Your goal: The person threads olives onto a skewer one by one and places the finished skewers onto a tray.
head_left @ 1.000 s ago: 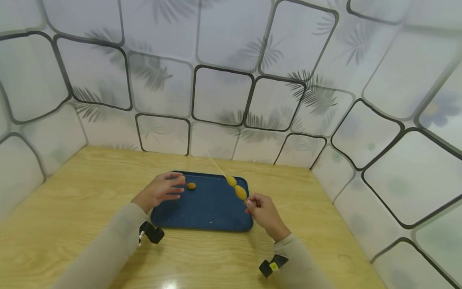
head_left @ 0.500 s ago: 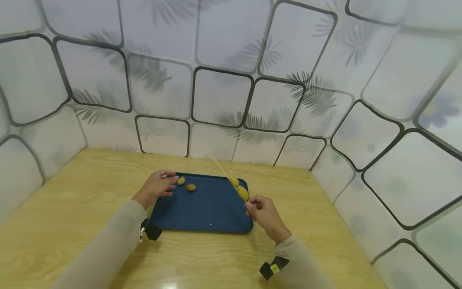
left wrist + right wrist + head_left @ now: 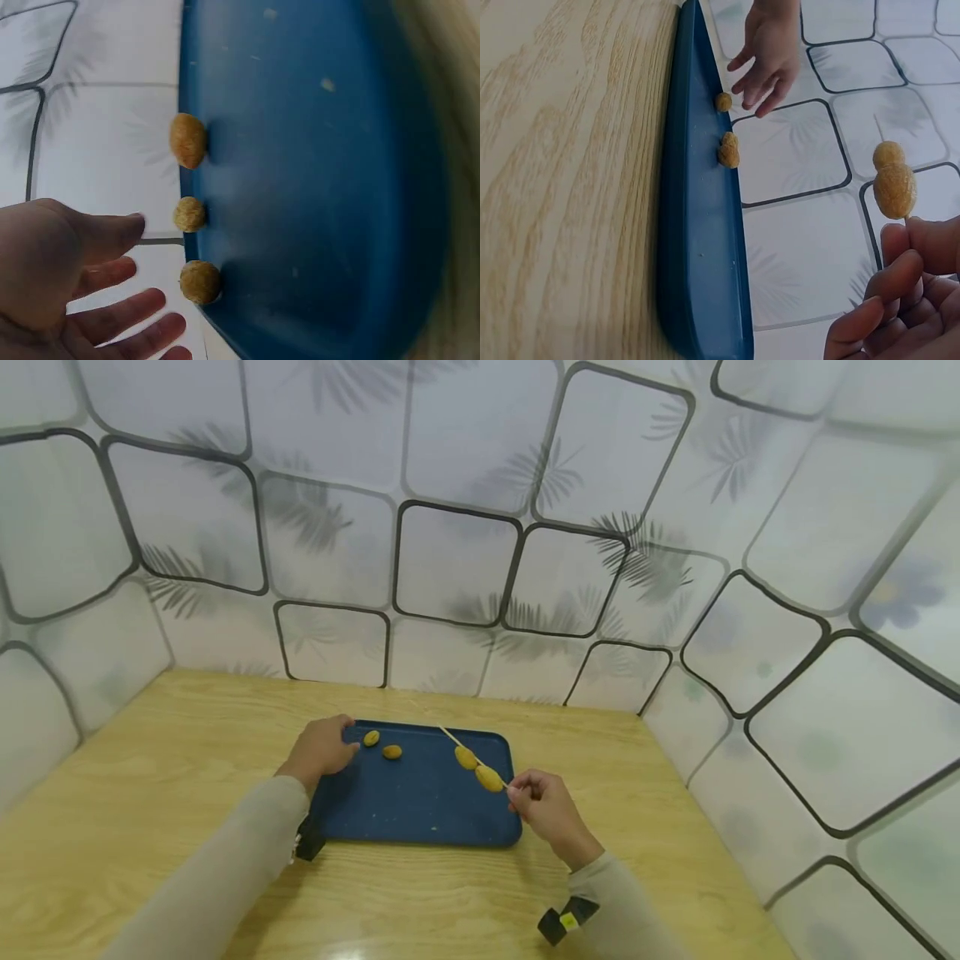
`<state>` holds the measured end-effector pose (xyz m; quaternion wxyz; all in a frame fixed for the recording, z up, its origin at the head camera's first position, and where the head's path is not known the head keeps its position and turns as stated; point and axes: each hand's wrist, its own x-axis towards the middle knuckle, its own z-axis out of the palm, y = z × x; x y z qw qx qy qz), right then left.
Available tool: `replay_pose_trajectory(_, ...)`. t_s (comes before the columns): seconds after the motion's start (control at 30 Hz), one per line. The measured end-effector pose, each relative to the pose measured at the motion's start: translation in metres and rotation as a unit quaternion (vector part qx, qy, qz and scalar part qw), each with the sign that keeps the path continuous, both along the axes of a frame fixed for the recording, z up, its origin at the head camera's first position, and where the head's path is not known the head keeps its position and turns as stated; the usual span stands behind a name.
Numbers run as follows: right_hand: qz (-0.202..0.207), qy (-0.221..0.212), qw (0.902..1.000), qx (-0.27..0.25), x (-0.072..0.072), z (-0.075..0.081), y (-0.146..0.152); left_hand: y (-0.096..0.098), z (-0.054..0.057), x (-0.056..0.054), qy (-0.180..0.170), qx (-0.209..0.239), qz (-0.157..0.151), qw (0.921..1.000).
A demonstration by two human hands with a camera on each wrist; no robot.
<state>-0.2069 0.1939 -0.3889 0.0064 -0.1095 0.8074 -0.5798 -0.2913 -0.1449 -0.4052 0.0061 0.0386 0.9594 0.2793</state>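
My right hand (image 3: 546,806) pinches the lower end of a thin wooden skewer (image 3: 447,733) between thumb and fingertips. Threaded on the skewer, just above the grip, are two yellow-brown oval balls (image 3: 894,180), a larger one below a smaller one. My left hand (image 3: 321,750) hovers over the back left corner of the blue tray (image 3: 420,810), fingers spread and holding nothing. Loose yellow-brown balls lie near there: two, a left ball (image 3: 371,738) and a right ball (image 3: 392,752), show in the head view. The left wrist view shows a third ball (image 3: 200,282) close to the fingertips.
The tray rests on a light wood-grain table (image 3: 420,902). White walls (image 3: 457,564) with a dark grid and leaf pattern enclose the table at the back and sides. A few pale crumbs (image 3: 328,84) dot the tray.
My left hand has moved left and turned palm down over the tray's back corner, uncovering a loose ball. The skewer has tilted lower and its tip swung left, still in my right hand.
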Motion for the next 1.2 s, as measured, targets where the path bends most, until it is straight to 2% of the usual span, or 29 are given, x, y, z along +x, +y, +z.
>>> replay_pose_trajectory(0.1,0.003,-0.002,1.0000,0.008,-0.001,-0.002,0.000,0.000,-0.003,0.000,-0.022,-0.074,-0.022,0.9968)
replay_pose_trajectory(0.2,0.006,-0.007,0.9999,0.009,-0.002,-0.004,0.000,0.000,-0.006,0.000,-0.036,-0.103,-0.037,0.9934)
replay_pose_trajectory(0.4,0.018,-0.015,0.9997,0.010,-0.002,-0.006,-0.002,-0.004,-0.008,0.000,-0.037,-0.112,-0.054,0.9916)
replay_pose_trajectory(0.53,0.024,-0.024,0.9994,0.007,-0.001,-0.007,-0.004,-0.006,-0.008,0.002,-0.017,-0.102,-0.059,0.9929)
replay_pose_trajectory(0.73,0.016,-0.031,0.9994,-0.004,-0.002,-0.005,-0.006,-0.003,-0.005,0.004,0.007,-0.048,-0.070,0.9963)
replay_pose_trajectory(0.97,0.011,-0.034,0.9994,-0.001,-0.004,-0.005,-0.006,0.005,0.007,0.007,0.028,0.054,-0.085,0.9945)
replay_pose_trajectory(1.03,0.011,-0.039,0.9992,0.003,-0.004,-0.006,-0.005,0.007,0.009,0.010,0.024,0.101,-0.090,0.9905)
replay_pose_trajectory(1.1,0.015,-0.041,0.9990,0.007,-0.003,-0.007,-0.004,0.009,0.013,0.012,0.017,0.156,-0.095,0.9830)
replay_pose_trajectory(1.2,0.023,-0.038,0.9990,0.012,-0.002,-0.008,-0.003,0.012,0.018,0.016,-0.006,0.247,-0.098,0.9641)
